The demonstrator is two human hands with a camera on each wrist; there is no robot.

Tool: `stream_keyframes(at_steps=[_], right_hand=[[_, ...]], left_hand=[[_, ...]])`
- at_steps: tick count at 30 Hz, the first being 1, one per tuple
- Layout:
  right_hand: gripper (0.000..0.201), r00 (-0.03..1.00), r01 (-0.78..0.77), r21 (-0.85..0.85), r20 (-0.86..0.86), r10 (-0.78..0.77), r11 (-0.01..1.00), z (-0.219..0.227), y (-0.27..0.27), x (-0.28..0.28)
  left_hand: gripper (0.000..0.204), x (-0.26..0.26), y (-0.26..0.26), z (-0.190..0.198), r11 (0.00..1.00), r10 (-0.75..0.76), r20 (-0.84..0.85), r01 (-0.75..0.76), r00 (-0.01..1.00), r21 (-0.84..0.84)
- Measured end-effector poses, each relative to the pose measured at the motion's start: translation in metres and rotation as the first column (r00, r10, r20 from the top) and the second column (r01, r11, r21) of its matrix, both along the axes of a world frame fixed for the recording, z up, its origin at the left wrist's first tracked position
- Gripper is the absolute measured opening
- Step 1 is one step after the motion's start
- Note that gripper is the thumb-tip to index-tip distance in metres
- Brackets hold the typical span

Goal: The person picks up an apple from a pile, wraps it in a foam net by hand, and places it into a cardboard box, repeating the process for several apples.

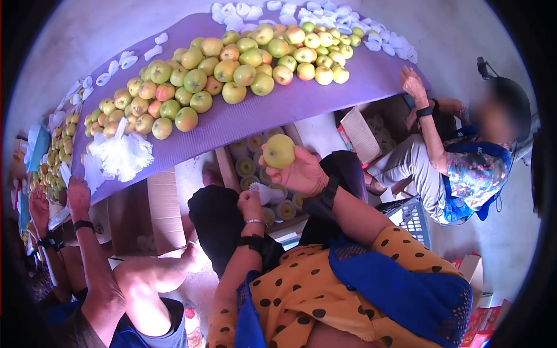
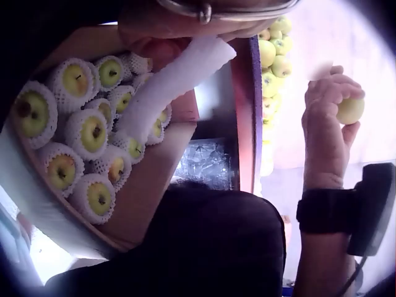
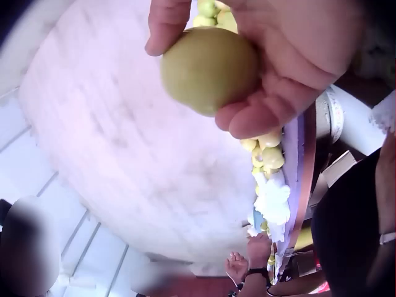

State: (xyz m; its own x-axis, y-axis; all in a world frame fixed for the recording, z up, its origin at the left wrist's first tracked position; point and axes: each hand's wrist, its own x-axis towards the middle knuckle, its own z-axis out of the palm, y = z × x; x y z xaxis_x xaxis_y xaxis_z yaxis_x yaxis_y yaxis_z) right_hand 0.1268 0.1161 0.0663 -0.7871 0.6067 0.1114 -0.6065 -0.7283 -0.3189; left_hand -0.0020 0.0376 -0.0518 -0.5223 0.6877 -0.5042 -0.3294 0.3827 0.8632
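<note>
A yellow-green apple sits in the curled fingers of my right hand, raised in front of the table edge. The right wrist view shows the apple from close up, thumb on one side and fingers on the other. My left hand grips one end of a white foam net sleeve, whose other end hangs over a cardboard box. Inside that box, several apples stand in rows, each wrapped in a foam net. In the left wrist view, most of the left hand's fingers are hidden.
A large pile of apples covers much of the purple table. Foam nets lie in a bunch at its front edge, with more along the back. Other people work at both sides, beside open cartons. A grey plastic crate stands at right.
</note>
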Motion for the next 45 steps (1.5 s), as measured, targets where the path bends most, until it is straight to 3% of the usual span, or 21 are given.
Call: stream_keyframes(at_steps=[3,5,9,11,18,23,26,30,32,36,38,45], right_hand=[[0.056,0.992,-0.071,-0.051,-0.105,0.065,0.996,-0.011,-0.004,0.019],[0.054,0.993,0.096,-0.135,0.074,-0.087,0.986,-0.009,-0.011,0.027],[0.045,0.974,0.151,-0.123,0.187,-0.127,0.981,-0.039,-0.011,0.036],[0.047,0.938,0.105,0.015,0.332,-0.104,0.994,-0.046,-0.010,0.038],[0.057,0.927,0.221,-0.019,0.314,-0.204,0.975,-0.043,-0.018,0.029],[0.062,0.859,0.188,0.217,0.437,-0.268,0.958,-0.035,-0.017,0.031],[0.056,0.829,0.208,0.228,0.475,-0.295,0.951,-0.042,-0.016,0.032],[0.051,0.873,0.215,0.073,0.432,-0.225,0.974,-0.049,-0.015,0.035],[0.048,0.923,0.234,-0.020,0.319,-0.216,0.972,-0.039,-0.019,0.031],[0.048,0.884,0.140,0.090,0.438,-0.165,0.986,-0.051,-0.020,0.033],[0.048,0.808,0.133,0.092,0.567,-0.162,0.987,-0.056,-0.023,0.031],[0.049,0.818,0.016,0.115,0.570,-0.079,0.993,-0.050,-0.024,0.030]], left_hand=[[0.010,0.001,0.002,-0.007,1.000,0.014,0.020,-0.014,1.000,0.003],[0.009,0.003,0.002,0.005,0.999,0.029,0.042,-0.029,0.999,0.014],[0.008,0.001,0.002,-0.007,1.000,0.016,-0.002,-0.016,1.000,0.023],[0.009,0.000,0.002,-0.007,1.000,0.016,-0.035,-0.017,0.999,-0.009],[0.009,0.003,0.003,-0.010,0.999,0.010,-0.066,-0.012,0.998,-0.035],[0.010,0.002,0.002,-0.012,0.999,-0.013,-0.077,0.010,0.997,-0.036],[0.010,0.004,0.001,0.000,1.000,0.024,-0.021,-0.024,0.999,0.009],[0.010,0.006,0.002,0.009,0.979,0.095,0.018,-0.096,0.995,0.180],[0.010,0.005,0.001,0.004,0.980,0.105,0.020,-0.107,0.994,0.169],[0.011,-0.001,0.001,-0.011,0.977,0.117,-0.031,-0.109,0.993,0.186],[0.011,-0.003,0.002,-0.018,0.979,0.119,-0.055,-0.109,0.991,0.170],[0.012,-0.003,0.003,-0.022,0.982,0.134,-0.076,-0.123,0.988,0.140]])
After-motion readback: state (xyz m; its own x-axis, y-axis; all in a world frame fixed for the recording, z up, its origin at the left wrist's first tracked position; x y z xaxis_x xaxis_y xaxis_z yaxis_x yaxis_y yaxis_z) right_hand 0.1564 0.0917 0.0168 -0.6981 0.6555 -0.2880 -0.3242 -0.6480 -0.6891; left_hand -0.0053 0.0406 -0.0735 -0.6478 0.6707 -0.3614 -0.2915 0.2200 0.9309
